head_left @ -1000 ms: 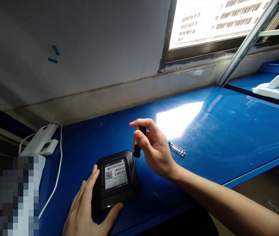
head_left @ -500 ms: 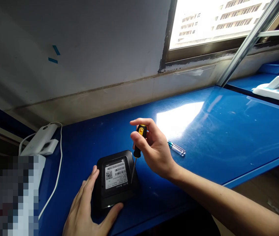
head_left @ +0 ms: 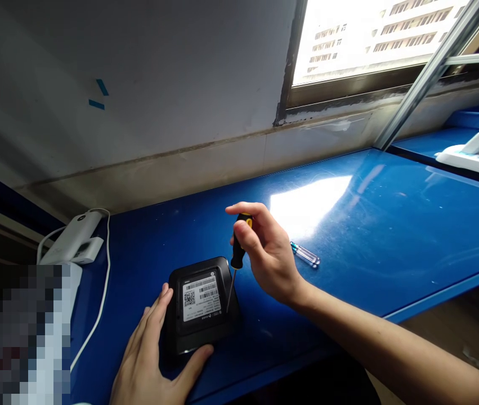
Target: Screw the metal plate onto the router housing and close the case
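A black plastic device (head_left: 201, 339) lies on the blue table with a white barcode label (head_left: 201, 298) facing up. My left hand (head_left: 150, 354) grips it from the near left, fingers along its left side and thumb at its near edge. In my right hand (head_left: 268, 253) is a screwdriver (head_left: 238, 253) with a black and yellow handle, held between thumb and fingers with the index finger stretched over the top. Its thin shaft slants down to the device's right part, beside the label; the tip's exact seat is too small to make out.
Right of my right hand lies a clear-handled screwdriver (head_left: 305, 255). A white power strip (head_left: 70, 233) with a cable (head_left: 106, 281) stands at the left. Another white power strip (head_left: 475, 160) and a blue tray (head_left: 478, 115) are at the far right, beyond a metal post (head_left: 416, 84).
The screwdriver handle has turned in my right hand: its yellow marking faces differently. My left hand stays on the device, and the whole view has shifted slightly.
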`<state>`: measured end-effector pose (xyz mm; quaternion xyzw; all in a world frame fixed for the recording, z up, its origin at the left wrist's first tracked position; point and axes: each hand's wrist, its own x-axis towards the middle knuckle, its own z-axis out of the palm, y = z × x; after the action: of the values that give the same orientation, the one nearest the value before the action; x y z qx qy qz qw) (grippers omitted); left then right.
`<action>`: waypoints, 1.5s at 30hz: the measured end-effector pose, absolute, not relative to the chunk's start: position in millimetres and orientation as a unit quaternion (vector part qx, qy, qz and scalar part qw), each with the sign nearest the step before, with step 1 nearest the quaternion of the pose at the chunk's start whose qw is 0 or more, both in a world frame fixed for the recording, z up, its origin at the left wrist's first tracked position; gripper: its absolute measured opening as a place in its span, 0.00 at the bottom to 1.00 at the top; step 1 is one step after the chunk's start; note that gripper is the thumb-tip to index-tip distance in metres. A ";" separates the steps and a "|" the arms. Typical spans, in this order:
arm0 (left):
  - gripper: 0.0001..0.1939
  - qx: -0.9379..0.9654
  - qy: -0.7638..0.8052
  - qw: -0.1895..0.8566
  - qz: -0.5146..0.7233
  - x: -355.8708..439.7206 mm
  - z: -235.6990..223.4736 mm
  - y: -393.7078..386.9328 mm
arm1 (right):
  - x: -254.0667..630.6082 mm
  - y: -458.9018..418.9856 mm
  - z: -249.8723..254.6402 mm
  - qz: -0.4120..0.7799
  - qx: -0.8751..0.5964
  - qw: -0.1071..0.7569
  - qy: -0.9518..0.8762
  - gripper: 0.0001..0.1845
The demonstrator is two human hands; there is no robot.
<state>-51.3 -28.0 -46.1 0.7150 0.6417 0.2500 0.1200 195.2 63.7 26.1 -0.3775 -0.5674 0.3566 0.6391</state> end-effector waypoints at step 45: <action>0.36 0.697 0.642 0.061 0.313 -26.1 -48.0 -35.0 | 184.0 51.3 18.6 0.423 -0.311 0.599 -0.605 0.18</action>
<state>-26.1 -35.0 -48.0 0.6973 0.6418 0.3132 0.0614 184.0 51.3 18.6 -0.3112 -0.6046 0.4231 0.5988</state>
